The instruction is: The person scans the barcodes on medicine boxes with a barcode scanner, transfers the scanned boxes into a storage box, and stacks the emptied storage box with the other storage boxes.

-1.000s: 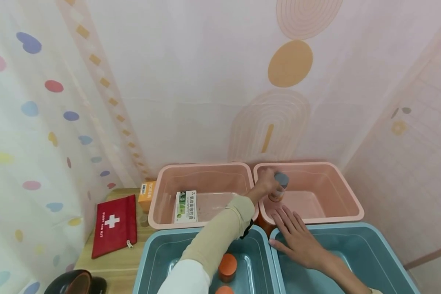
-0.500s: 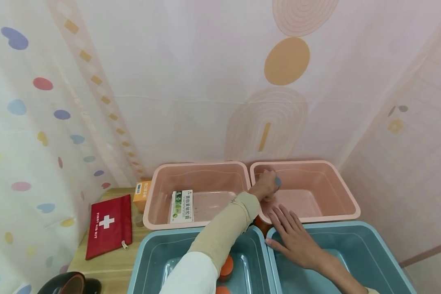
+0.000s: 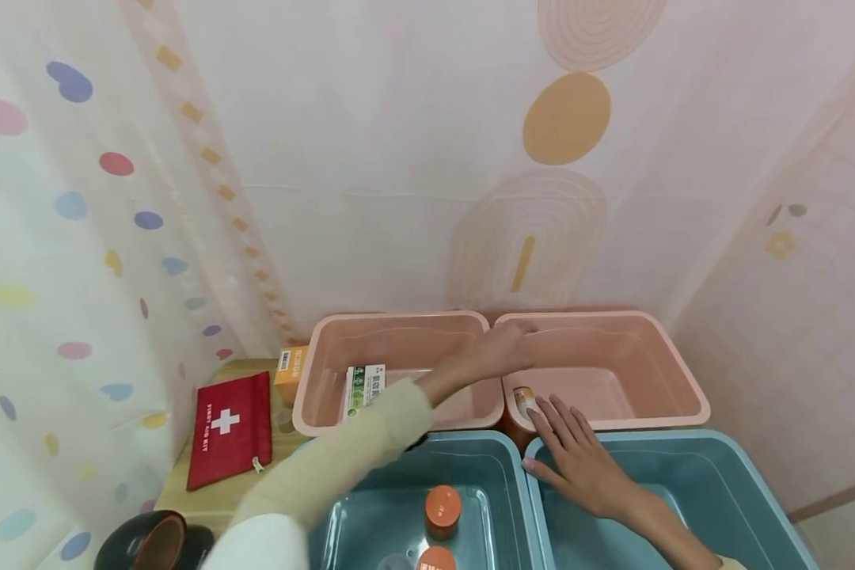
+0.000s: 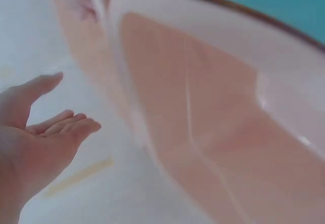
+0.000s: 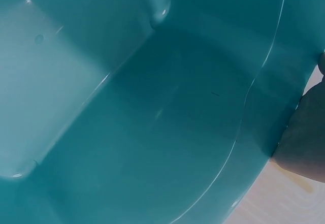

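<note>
In the head view my left hand (image 3: 502, 351), blurred, hangs over the adjoining rims of the two pink bins. The left wrist view shows that hand (image 4: 48, 132) with fingers extended and nothing in its grasp. A small bottle with an orange and white label (image 3: 523, 398) is in the near left corner of the right pink bin (image 3: 673, 360), partly hidden by fingertips. My right hand (image 3: 584, 471) lies with spread fingers over the far rim of the right blue bin (image 3: 748, 483). Only a dark part of it (image 5: 304, 132) shows in the right wrist view.
A white and green medicine box (image 3: 363, 388) lies in the left pink bin (image 3: 399, 318). Orange-capped bottles (image 3: 442, 507) stand in the left blue bin (image 3: 495, 451). At left are a red first aid pouch (image 3: 228, 427), an orange box (image 3: 290, 372) and dark bowls (image 3: 150, 542).
My left hand has let go of the grey-capped bottle inside the right pink bin and drawn back to the left, fingers loosened. The right hand stays in place.
</note>
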The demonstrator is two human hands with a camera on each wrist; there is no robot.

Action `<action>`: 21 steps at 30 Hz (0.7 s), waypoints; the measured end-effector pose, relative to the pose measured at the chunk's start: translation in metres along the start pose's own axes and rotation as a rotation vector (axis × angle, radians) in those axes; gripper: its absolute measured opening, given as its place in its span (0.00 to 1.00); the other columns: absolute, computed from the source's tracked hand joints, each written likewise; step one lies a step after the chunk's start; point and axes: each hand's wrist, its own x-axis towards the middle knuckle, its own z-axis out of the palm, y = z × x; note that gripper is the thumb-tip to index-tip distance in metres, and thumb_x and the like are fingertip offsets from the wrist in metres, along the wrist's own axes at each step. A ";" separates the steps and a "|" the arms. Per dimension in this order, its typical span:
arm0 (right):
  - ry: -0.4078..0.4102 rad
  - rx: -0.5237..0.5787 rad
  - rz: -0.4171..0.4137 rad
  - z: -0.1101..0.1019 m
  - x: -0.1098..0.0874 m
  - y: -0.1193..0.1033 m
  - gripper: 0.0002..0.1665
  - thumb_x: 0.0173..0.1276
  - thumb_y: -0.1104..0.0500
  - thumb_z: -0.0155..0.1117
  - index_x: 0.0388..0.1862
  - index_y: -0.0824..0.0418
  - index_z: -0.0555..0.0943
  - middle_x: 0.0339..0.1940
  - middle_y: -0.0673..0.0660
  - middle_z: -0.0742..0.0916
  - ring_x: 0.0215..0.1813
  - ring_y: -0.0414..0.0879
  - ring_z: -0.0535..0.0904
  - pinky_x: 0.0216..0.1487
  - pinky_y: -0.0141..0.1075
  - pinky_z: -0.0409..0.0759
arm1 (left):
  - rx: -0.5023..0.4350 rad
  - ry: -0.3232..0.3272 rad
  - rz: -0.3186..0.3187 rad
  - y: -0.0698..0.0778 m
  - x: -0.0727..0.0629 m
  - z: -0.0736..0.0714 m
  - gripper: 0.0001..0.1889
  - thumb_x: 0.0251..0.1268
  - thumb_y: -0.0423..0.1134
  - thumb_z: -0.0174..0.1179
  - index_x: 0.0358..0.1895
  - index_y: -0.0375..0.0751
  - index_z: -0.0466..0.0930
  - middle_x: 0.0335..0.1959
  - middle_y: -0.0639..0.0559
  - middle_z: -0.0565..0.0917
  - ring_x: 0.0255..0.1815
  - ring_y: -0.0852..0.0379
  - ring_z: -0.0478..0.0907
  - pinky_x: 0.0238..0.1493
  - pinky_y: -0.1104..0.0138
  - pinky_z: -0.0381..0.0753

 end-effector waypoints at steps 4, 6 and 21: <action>0.016 0.022 -0.012 0.003 0.004 -0.003 0.47 0.86 0.39 0.59 0.91 0.58 0.58 0.90 0.66 0.63 0.94 0.53 0.44 0.91 0.38 0.28 | -0.165 0.008 0.017 -0.019 -0.074 -0.025 0.33 0.80 0.36 0.65 0.83 0.35 0.68 0.59 0.31 0.88 0.44 0.44 0.88 0.48 0.60 0.88; 0.032 0.024 -0.022 0.004 0.005 -0.003 0.47 0.86 0.40 0.59 0.91 0.58 0.57 0.90 0.66 0.63 0.94 0.53 0.44 0.92 0.44 0.33 | -0.195 0.013 0.021 -0.027 -0.112 -0.031 0.34 0.80 0.37 0.65 0.84 0.38 0.67 0.67 0.34 0.85 0.55 0.43 0.89 0.59 0.52 0.89; -0.027 0.075 0.037 -0.008 0.010 -0.009 0.47 0.86 0.40 0.59 0.90 0.63 0.58 0.90 0.69 0.62 0.94 0.60 0.43 0.91 0.41 0.29 | -0.696 -0.214 -0.287 -0.065 -0.275 0.054 0.64 0.69 0.51 0.78 0.92 0.42 0.36 0.88 0.28 0.55 0.81 0.28 0.66 0.71 0.31 0.77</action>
